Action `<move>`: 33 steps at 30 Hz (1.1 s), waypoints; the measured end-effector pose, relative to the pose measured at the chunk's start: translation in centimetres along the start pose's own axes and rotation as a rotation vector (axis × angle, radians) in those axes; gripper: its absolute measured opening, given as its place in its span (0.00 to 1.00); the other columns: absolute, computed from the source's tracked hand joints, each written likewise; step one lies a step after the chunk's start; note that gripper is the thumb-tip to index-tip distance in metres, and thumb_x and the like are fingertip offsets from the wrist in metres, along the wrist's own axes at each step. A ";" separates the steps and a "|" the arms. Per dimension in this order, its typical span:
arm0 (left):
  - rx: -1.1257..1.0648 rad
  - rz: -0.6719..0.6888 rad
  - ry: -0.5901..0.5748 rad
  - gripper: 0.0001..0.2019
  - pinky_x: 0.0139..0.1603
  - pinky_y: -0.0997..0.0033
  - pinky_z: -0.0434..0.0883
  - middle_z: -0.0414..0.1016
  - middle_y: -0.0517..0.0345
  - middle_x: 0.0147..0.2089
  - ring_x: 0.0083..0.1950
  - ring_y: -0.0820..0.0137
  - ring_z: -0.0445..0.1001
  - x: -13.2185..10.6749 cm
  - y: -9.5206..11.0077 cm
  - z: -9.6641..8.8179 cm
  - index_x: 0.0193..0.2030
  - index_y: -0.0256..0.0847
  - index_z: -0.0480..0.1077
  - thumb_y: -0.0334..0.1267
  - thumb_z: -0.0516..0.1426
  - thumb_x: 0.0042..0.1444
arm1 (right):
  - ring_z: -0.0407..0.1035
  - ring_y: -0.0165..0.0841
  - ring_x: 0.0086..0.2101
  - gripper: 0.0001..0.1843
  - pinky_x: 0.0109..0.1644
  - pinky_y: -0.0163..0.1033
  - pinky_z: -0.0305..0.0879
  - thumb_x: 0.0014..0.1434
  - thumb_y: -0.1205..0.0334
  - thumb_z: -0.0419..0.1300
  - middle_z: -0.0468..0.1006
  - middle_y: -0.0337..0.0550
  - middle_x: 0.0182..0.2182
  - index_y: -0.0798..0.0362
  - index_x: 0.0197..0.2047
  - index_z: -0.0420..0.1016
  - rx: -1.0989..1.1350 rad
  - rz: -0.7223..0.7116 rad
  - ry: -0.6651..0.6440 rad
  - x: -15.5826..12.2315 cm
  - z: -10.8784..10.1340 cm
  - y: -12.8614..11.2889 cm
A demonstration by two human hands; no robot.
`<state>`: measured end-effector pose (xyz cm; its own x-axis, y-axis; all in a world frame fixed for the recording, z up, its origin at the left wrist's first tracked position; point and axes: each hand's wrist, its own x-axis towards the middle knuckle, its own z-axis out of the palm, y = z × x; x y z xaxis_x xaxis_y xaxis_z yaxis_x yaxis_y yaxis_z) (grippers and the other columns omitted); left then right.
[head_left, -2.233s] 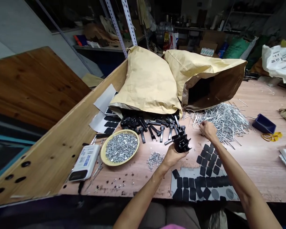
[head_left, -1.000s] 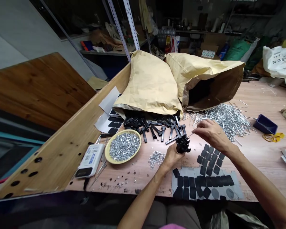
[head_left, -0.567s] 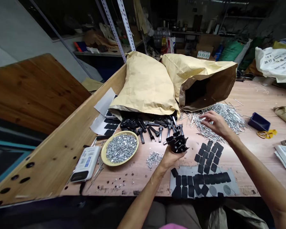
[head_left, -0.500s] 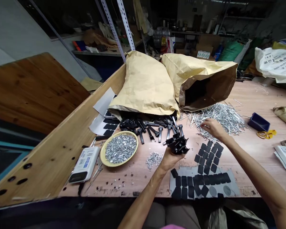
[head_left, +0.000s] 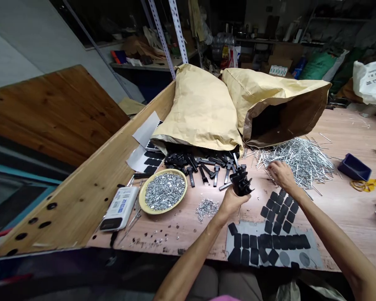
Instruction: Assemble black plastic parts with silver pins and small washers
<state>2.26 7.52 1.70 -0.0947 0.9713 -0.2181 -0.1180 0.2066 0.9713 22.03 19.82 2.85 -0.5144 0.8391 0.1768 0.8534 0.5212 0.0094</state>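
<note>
Nearest, and right of the yellow bowl (head_left: pixel 157 211), lies a grey sheet (head_left: pixel 315 248) bearing black pads (head_left: pixel 254 256). Just right of the bowl spreads a heap of small metal pieces (head_left: pixel 207 208). Farther right of it, the left hand (head_left: pixel 233 201) grips a black cluster (head_left: pixel 241 184). Well right of the bowl, the right hand (head_left: pixel 282 175) bends its fingers beside the metal rods (head_left: pixel 305 161); whether it holds one, I cannot tell. Beyond the bowl rests a paper sack (head_left: pixel 203 108).

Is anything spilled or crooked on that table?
Yes. A small heap of little metal pieces lies outside the yellow bowl, which holds lots of similar ones, so it may be spilled. One black pad sits crooked at the upper-left corner of the grey sheet, beside a straighter row.
</note>
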 end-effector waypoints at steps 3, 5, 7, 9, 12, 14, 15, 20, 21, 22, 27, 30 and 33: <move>0.061 0.007 -0.020 0.08 0.33 0.73 0.69 0.76 0.59 0.28 0.32 0.70 0.74 0.5 -0.8 0.4 0.29 0.36 0.73 0.24 0.60 0.37 | 0.66 0.33 0.29 0.17 0.32 0.38 0.61 0.66 0.59 0.44 0.76 0.44 0.30 0.53 0.43 0.72 0.353 0.064 0.103 0.3 -2.8 0.2; 0.153 0.046 -0.027 0.12 0.35 0.73 0.69 0.77 0.59 0.31 0.35 0.68 0.74 0.6 -1.2 0.6 0.33 0.36 0.73 0.24 0.59 0.38 | 0.67 0.33 0.29 0.15 0.31 0.37 0.62 0.64 0.58 0.46 0.74 0.43 0.30 0.52 0.42 0.73 0.474 -0.010 0.070 0.4 -5.5 -0.7; 0.309 0.064 -0.021 0.16 0.37 0.71 0.68 0.78 0.57 0.34 0.37 0.66 0.75 0.4 -1.1 0.9 0.38 0.37 0.73 0.25 0.60 0.39 | 0.67 0.33 0.31 0.13 0.33 0.37 0.62 0.62 0.59 0.50 0.73 0.44 0.31 0.52 0.40 0.76 0.468 -0.160 0.017 0.4 -8.1 -2.2; 0.490 0.058 -0.019 0.19 0.36 0.70 0.68 0.78 0.55 0.36 0.38 0.63 0.75 0.1 -0.6 1.0 0.43 0.39 0.72 0.27 0.60 0.40 | 0.67 0.32 0.31 0.12 0.33 0.36 0.62 0.60 0.62 0.52 0.72 0.44 0.30 0.52 0.38 0.78 0.426 -0.303 -0.079 0.2 -10.2 -3.9; 0.675 0.057 -0.045 0.20 0.33 0.69 0.65 0.78 0.53 0.36 0.38 0.60 0.75 -0.7 0.4 1.2 0.47 0.40 0.71 0.27 0.59 0.43 | 0.67 0.30 0.29 0.11 0.32 0.34 0.60 0.58 0.67 0.53 0.73 0.43 0.30 0.53 0.40 0.77 0.358 -0.365 -0.208 -0.2 -12.0 -6.0; 0.734 0.078 -0.063 0.19 0.33 0.70 0.64 0.78 0.53 0.36 0.38 0.59 0.76 -1.3 1.1 1.4 0.46 0.41 0.70 0.28 0.58 0.45 | 0.67 0.29 0.29 0.11 0.32 0.34 0.58 0.55 0.70 0.54 0.74 0.42 0.31 0.54 0.40 0.75 0.298 -0.336 -0.234 -0.5 -12.7 -6.8; 0.754 0.097 -0.066 0.17 0.33 0.70 0.64 0.78 0.54 0.36 0.38 0.59 0.76 -1.5 1.3 1.4 0.46 0.42 0.70 0.29 0.58 0.46 | 0.66 0.29 0.29 0.12 0.32 0.33 0.57 0.54 0.72 0.54 0.75 0.42 0.31 0.54 0.39 0.74 0.265 -0.331 -0.245 -0.6 -12.9 -7.2; 0.816 0.176 -0.030 0.13 0.33 0.71 0.63 0.77 0.56 0.35 0.38 0.60 0.75 -2.1 1.4 1.8 0.40 0.44 0.69 0.28 0.57 0.46 | 0.65 0.28 0.28 0.14 0.27 0.32 0.50 0.49 0.76 0.53 0.76 0.40 0.32 0.52 0.37 0.70 0.132 -0.406 -0.331 -1.0 -13.7 -8.7; 0.822 0.189 -0.027 0.13 0.32 0.72 0.63 0.77 0.56 0.35 0.38 0.61 0.75 -2.1 1.4 1.8 0.39 0.44 0.69 0.27 0.57 0.46 | 0.65 0.28 0.27 0.15 0.27 0.32 0.50 0.49 0.76 0.53 0.76 0.39 0.31 0.52 0.38 0.69 0.116 -0.417 -0.350 -1.0 -13.8 -8.9; 0.828 0.203 -0.028 0.13 0.33 0.72 0.63 0.77 0.57 0.35 0.38 0.61 0.75 -2.2 1.3 1.9 0.38 0.45 0.69 0.26 0.56 0.46 | 0.65 0.28 0.27 0.16 0.27 0.32 0.50 0.48 0.77 0.53 0.76 0.39 0.30 0.52 0.39 0.69 0.104 -0.425 -0.366 -1.1 -13.8 -9.2; 0.749 0.233 -0.033 0.16 0.35 0.70 0.65 0.77 0.57 0.37 0.39 0.62 0.75 -1.9 1.1 1.7 0.40 0.44 0.70 0.24 0.55 0.45 | 0.69 0.34 0.38 0.17 0.39 0.39 0.66 0.54 0.70 0.56 0.76 0.46 0.40 0.53 0.49 0.67 0.321 -0.531 -0.260 -1.3 -14.2 -8.8; 0.517 0.163 -0.042 0.15 0.35 0.70 0.68 0.78 0.57 0.36 0.39 0.62 0.76 -1.4 1.1 1.1 0.40 0.40 0.71 0.26 0.59 0.43 | 0.66 0.39 0.49 0.24 0.51 0.49 0.66 0.58 0.57 0.56 0.70 0.51 0.51 0.51 0.58 0.62 0.605 -0.399 -0.057 -1.8 -13.6 -7.0; 0.239 0.146 -0.044 0.09 0.37 0.70 0.70 0.79 0.56 0.35 0.39 0.63 0.76 -0.9 1.3 0.7 0.34 0.37 0.72 0.28 0.61 0.43 | 0.67 0.42 0.50 0.26 0.51 0.54 0.66 0.59 0.49 0.55 0.70 0.52 0.51 0.50 0.58 0.63 0.738 -0.064 -0.020 -3.3 -10.9 -5.4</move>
<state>2.92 7.05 3.26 -0.0498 0.9959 -0.0750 0.1309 0.0810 0.9881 20.06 12.51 12.96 -0.5687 0.8026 0.1802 0.5467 0.5325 -0.6462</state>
